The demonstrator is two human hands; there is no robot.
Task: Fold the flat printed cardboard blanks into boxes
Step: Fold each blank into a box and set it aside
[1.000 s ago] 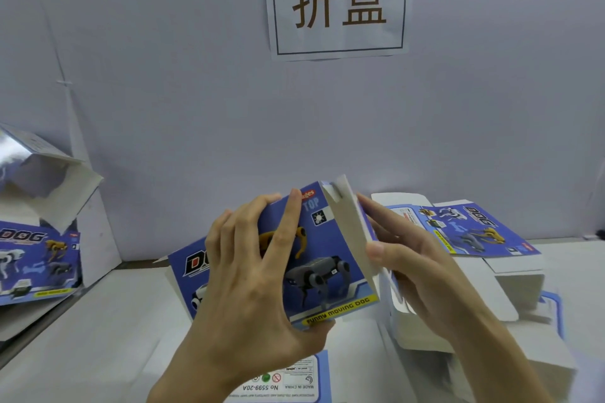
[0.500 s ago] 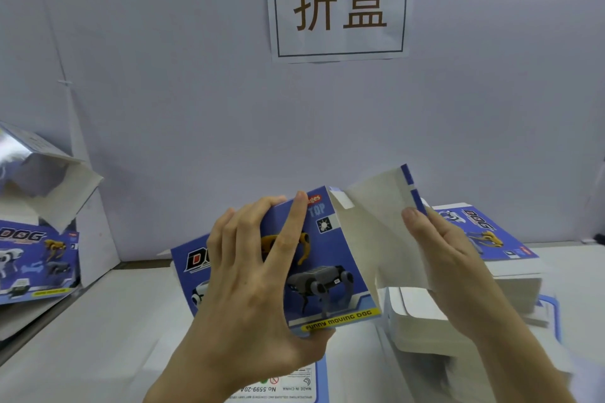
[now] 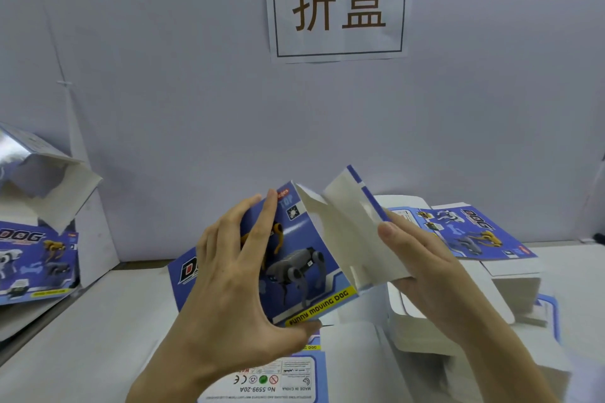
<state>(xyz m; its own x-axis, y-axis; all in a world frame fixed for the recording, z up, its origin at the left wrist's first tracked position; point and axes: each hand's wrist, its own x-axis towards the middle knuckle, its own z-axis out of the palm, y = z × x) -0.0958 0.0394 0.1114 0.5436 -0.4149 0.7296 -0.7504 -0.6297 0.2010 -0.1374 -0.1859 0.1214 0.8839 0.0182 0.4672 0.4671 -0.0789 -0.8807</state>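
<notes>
Over table, left grip, right grip hold blank.

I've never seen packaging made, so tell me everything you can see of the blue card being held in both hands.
The blue card is thin cardboard, printed with robot dogs and FUNNY MOVING DOG on yellow. Tilted above the table, partly folded. The left hand grips its printed panel, thumb under the lower edge; the right hand holds a side panel bent up, white inside showing.

blank partly behind left hand, carton cropped
</notes>
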